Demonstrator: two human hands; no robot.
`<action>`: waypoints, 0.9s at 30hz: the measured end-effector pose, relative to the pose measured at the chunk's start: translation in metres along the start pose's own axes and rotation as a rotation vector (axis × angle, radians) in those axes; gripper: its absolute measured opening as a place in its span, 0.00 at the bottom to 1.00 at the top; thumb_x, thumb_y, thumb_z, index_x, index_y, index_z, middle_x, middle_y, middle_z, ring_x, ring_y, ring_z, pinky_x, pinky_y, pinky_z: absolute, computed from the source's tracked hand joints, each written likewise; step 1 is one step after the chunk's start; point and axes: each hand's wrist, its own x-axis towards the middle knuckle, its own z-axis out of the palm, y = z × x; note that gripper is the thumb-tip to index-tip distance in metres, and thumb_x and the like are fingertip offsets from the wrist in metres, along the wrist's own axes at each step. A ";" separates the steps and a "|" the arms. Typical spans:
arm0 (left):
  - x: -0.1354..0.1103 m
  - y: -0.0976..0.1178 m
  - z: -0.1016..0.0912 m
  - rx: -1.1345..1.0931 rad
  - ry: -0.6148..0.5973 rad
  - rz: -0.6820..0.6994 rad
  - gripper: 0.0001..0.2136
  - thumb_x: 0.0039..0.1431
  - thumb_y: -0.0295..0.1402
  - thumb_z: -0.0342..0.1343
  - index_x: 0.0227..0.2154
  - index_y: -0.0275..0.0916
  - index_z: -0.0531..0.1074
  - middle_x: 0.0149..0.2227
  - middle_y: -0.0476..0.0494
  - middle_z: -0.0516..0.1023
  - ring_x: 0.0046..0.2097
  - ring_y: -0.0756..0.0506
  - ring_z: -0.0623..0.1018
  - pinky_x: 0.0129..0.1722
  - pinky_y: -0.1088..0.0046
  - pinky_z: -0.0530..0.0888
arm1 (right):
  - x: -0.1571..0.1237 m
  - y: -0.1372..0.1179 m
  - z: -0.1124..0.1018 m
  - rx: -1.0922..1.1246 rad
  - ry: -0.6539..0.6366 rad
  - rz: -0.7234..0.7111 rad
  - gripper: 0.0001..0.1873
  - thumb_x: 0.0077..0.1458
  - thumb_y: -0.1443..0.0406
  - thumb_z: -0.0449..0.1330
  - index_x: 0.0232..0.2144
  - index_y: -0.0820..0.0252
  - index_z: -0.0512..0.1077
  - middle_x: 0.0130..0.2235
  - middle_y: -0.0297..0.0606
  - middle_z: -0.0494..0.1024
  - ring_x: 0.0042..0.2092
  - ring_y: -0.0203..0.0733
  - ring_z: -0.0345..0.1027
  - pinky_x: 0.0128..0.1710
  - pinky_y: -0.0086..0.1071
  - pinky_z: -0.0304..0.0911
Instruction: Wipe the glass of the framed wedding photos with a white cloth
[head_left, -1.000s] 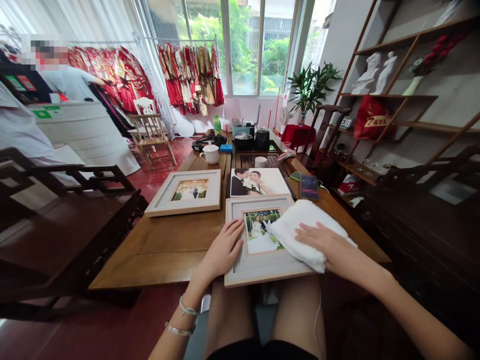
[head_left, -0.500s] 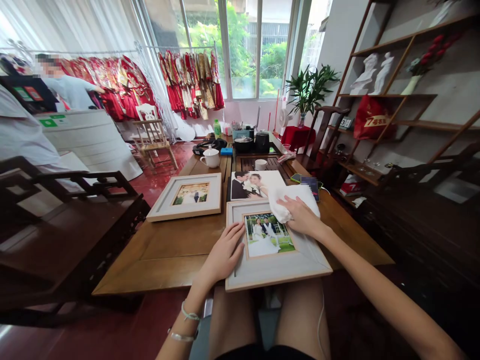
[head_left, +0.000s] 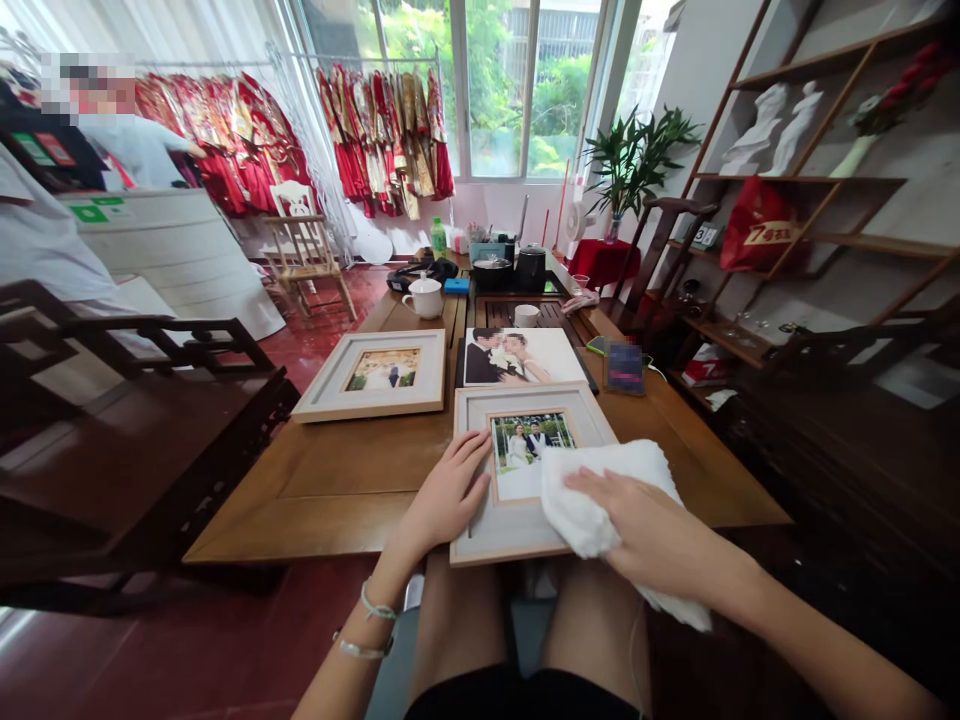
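A light wooden picture frame (head_left: 480, 535) with a couple's photo lies at the table's near edge, jutting slightly over it. My left hand (head_left: 454, 488) rests flat on its left border, fingers stretched out, fingertips at the inner edge by the photo. On the frame's lower right part, my right hand (head_left: 637, 525) presses a white cloth (head_left: 656, 465), which hangs partly past the frame's edge. The cloth covers the photo's lower right corner. Just beyond the frame lies a wedding photo panel (head_left: 555, 365). To the left is a second picture frame (head_left: 319, 398).
Farther back on the wooden table (head_left: 330, 500) are a white teapot (head_left: 426, 298), a small cup (head_left: 526, 316), a black kettle (head_left: 532, 268) and a phone (head_left: 624, 367). Dark chairs (head_left: 135, 400) flank the table. A person (head_left: 127, 130) stands behind a white counter at left.
My right hand has moved the cloth from the frame's upper right corner down to its lower right. My left hand stays on the left border. The view has tilted slightly.
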 end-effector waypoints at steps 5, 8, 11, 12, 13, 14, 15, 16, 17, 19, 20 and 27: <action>0.000 0.000 -0.001 -0.005 0.006 0.009 0.23 0.66 0.32 0.44 0.62 0.33 0.59 0.65 0.39 0.59 0.67 0.40 0.55 0.66 0.54 0.58 | 0.074 0.037 0.001 -0.165 0.235 0.069 0.31 0.46 0.71 0.57 0.56 0.71 0.67 0.58 0.53 0.69 0.63 0.58 0.56 0.62 0.50 0.51; 0.000 -0.001 0.000 -0.001 0.012 0.009 0.23 0.66 0.32 0.44 0.62 0.33 0.59 0.65 0.39 0.59 0.67 0.40 0.55 0.66 0.54 0.58 | 0.097 0.049 -0.001 -0.199 0.320 0.096 0.30 0.49 0.69 0.59 0.55 0.70 0.68 0.58 0.52 0.70 0.63 0.59 0.55 0.63 0.52 0.46; 0.000 -0.002 0.001 -0.004 0.019 0.009 0.23 0.66 0.32 0.44 0.62 0.34 0.59 0.65 0.39 0.59 0.67 0.41 0.55 0.66 0.55 0.58 | 0.097 0.054 0.006 -0.172 0.383 0.093 0.31 0.53 0.62 0.60 0.58 0.68 0.65 0.61 0.51 0.67 0.64 0.59 0.52 0.64 0.54 0.42; 0.000 -0.002 0.002 -0.004 0.021 0.010 0.23 0.66 0.32 0.44 0.62 0.33 0.59 0.65 0.39 0.59 0.67 0.41 0.55 0.66 0.55 0.58 | 0.093 0.056 0.011 -0.152 0.394 0.089 0.32 0.54 0.60 0.60 0.59 0.68 0.64 0.61 0.51 0.65 0.65 0.59 0.51 0.64 0.54 0.42; 0.000 -0.002 0.002 -0.004 0.024 0.011 0.22 0.66 0.32 0.44 0.62 0.33 0.59 0.65 0.39 0.59 0.67 0.41 0.55 0.66 0.55 0.58 | 0.088 0.059 0.015 -0.130 0.393 0.079 0.33 0.55 0.59 0.59 0.60 0.68 0.62 0.62 0.51 0.64 0.65 0.58 0.50 0.64 0.54 0.43; 0.000 -0.002 0.002 -0.004 0.025 0.012 0.22 0.66 0.32 0.44 0.62 0.33 0.59 0.65 0.39 0.59 0.67 0.40 0.55 0.66 0.55 0.58 | 0.081 0.062 0.019 -0.106 0.380 0.064 0.32 0.56 0.59 0.58 0.60 0.69 0.62 0.62 0.51 0.64 0.66 0.58 0.49 0.64 0.54 0.44; 0.000 -0.002 0.002 -0.005 0.027 0.012 0.22 0.66 0.31 0.44 0.62 0.33 0.60 0.65 0.39 0.59 0.67 0.40 0.56 0.66 0.55 0.58 | 0.073 0.064 0.022 -0.085 0.357 0.042 0.31 0.58 0.60 0.56 0.60 0.70 0.61 0.62 0.51 0.64 0.66 0.57 0.49 0.64 0.53 0.44; 0.000 -0.002 0.002 -0.005 0.027 0.012 0.22 0.66 0.31 0.44 0.62 0.33 0.60 0.65 0.39 0.60 0.67 0.40 0.56 0.66 0.54 0.58 | 0.064 0.065 0.022 -0.063 0.331 0.011 0.29 0.59 0.62 0.54 0.60 0.70 0.61 0.62 0.51 0.64 0.66 0.56 0.49 0.65 0.53 0.44; 0.000 -0.001 0.002 -0.007 0.026 0.012 0.22 0.66 0.31 0.44 0.62 0.33 0.60 0.65 0.39 0.60 0.67 0.40 0.56 0.66 0.54 0.58 | 0.054 0.065 0.021 -0.038 0.301 -0.025 0.27 0.60 0.64 0.53 0.60 0.70 0.62 0.61 0.51 0.66 0.66 0.54 0.50 0.65 0.53 0.43; 0.001 -0.001 0.001 -0.009 0.023 0.011 0.22 0.66 0.31 0.44 0.62 0.34 0.60 0.65 0.40 0.60 0.67 0.40 0.56 0.66 0.54 0.59 | 0.030 0.057 0.012 0.026 0.209 -0.092 0.25 0.61 0.64 0.50 0.58 0.68 0.65 0.60 0.50 0.68 0.64 0.54 0.53 0.64 0.53 0.45; 0.001 0.000 0.001 -0.009 0.023 0.008 0.22 0.66 0.31 0.44 0.62 0.34 0.60 0.65 0.40 0.60 0.67 0.40 0.56 0.66 0.54 0.59 | 0.018 0.050 0.005 0.061 0.146 -0.123 0.24 0.62 0.62 0.50 0.57 0.66 0.66 0.59 0.50 0.69 0.64 0.54 0.55 0.64 0.52 0.48; 0.000 0.000 0.001 -0.024 0.032 0.016 0.23 0.65 0.30 0.45 0.62 0.35 0.60 0.65 0.40 0.60 0.67 0.40 0.56 0.66 0.54 0.58 | -0.031 0.002 -0.014 0.113 -0.091 -0.183 0.26 0.54 0.67 0.57 0.56 0.59 0.68 0.60 0.44 0.68 0.63 0.52 0.57 0.63 0.48 0.52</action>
